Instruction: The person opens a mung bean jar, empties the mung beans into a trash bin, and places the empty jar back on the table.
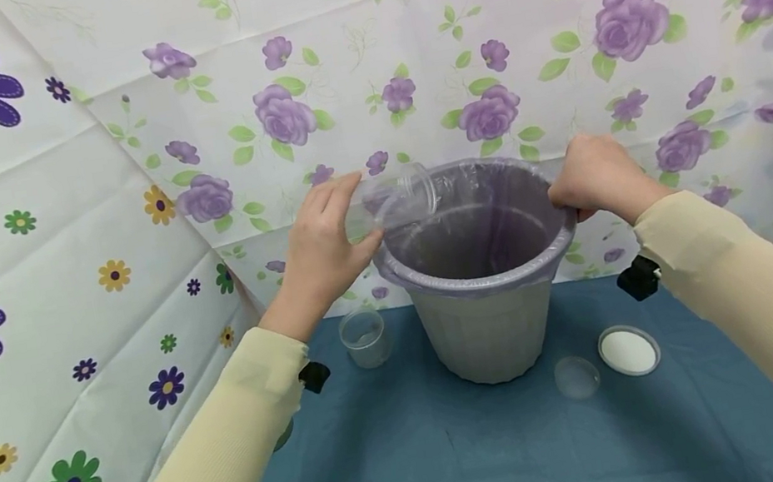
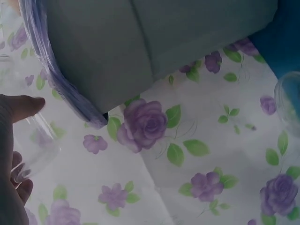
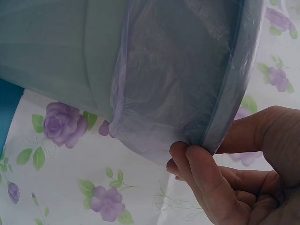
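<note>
A grey ribbed bin stands on the table, lined with a thin purple plastic bag folded over its rim. My left hand grips a clear plastic cup, tipped on its side with its mouth toward the bin opening, above the left rim. The left wrist view shows thumb and fingers on either side of this cup. At the bin's right rim, my right hand pinches the edge with the bag over it. In the right wrist view its fingers press the bag's outer fold.
A second clear cup stands left of the bin on the blue tablecloth. To the right lie a clear round lid and a shallow round container with something white. Flowered sheeting hangs close behind the bin and at left.
</note>
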`<state>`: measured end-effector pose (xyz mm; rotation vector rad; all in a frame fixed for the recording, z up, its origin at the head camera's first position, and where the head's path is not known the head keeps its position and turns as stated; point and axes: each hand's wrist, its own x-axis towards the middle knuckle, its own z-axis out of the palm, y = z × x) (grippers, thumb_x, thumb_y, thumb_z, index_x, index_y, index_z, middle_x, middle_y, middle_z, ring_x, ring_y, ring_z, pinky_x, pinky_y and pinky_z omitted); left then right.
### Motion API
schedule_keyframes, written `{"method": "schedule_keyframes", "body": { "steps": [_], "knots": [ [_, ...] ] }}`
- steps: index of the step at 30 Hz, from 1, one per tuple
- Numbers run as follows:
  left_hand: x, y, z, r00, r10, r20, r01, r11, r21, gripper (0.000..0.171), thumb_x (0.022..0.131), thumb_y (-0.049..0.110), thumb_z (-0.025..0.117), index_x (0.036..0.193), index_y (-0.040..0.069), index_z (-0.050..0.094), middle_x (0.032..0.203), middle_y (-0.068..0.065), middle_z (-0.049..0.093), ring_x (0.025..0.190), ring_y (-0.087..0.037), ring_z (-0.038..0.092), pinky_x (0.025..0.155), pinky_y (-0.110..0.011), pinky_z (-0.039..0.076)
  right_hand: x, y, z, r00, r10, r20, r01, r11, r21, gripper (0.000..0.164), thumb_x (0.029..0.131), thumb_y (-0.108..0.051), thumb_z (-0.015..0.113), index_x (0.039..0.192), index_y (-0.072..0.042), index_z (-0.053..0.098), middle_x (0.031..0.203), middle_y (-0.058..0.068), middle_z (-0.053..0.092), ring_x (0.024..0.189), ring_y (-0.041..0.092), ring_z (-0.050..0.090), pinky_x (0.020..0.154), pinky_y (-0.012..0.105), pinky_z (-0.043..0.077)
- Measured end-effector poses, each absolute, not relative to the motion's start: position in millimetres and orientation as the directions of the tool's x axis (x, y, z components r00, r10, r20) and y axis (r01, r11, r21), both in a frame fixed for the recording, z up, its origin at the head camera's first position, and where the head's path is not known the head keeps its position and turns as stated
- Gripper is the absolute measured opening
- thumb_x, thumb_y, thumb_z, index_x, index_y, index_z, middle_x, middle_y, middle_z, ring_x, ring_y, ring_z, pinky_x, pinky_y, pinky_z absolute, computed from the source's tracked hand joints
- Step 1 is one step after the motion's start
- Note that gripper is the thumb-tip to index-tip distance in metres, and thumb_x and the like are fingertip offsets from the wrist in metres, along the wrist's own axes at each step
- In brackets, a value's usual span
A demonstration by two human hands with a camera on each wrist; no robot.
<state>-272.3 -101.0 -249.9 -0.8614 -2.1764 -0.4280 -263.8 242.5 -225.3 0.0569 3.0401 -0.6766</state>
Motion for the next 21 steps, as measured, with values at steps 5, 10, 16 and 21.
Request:
{"method": "schedule_keyframes", "body": {
  "steps": [5,10,16,21],
  "knots": [
    [-269,-104,-257,-0.538,0.387,0.749,0.695,0.707,0.133,0.072,0.073,0.033,0.079,0.135,0.011,0.048,0.130,-0.007,0.056,0.121,-0.022,0.051,0.099,-0.036,0.047,-264,243,-225,-0.999,0.029,-0.025,0.037,0.906,-0.422,0.011,0.068,-0.010,0.056,0.062,-0.003,0.062,0.050,0.008,0.062,0.045,0.020,0.061,0.045,0.032,0.049],
    [-267,-105,-266,-0.564,0.339,0.753,0.693,0.690,0.208,0.073,0.073,0.037,0.079,0.134,0.013,0.050,0.130,-0.006,0.056,0.122,-0.020,0.051,0.099,-0.037,0.047,-264,245,-226,-0.999,0.029,-0.027,0.038,0.898,-0.439,0.012,0.069,-0.010,0.057,0.059,-0.005,0.060,0.049,0.007,0.061,0.045,0.021,0.061,0.044,0.032,0.049],
    [-263,-111,-275,-0.625,0.237,0.744,0.665,0.660,0.349,0.074,0.072,0.041,0.079,0.133,0.012,0.050,0.131,-0.006,0.057,0.121,-0.020,0.053,0.099,-0.038,0.047,-262,250,-229,-1.000,0.004,-0.021,0.013,0.876,-0.483,0.021,0.072,-0.012,0.057,0.053,-0.004,0.061,0.049,0.010,0.062,0.046,0.023,0.062,0.047,0.034,0.050],
    [-259,-121,-288,-0.684,0.094,0.723,0.603,0.630,0.489,0.072,0.070,0.044,0.079,0.131,0.015,0.053,0.129,-0.004,0.059,0.118,-0.018,0.056,0.098,-0.039,0.048,-259,254,-234,-1.000,-0.027,0.016,-0.031,0.866,-0.500,0.030,0.077,-0.018,0.061,0.051,-0.004,0.063,0.048,0.009,0.063,0.046,0.020,0.062,0.049,0.033,0.050]
  ]
}}
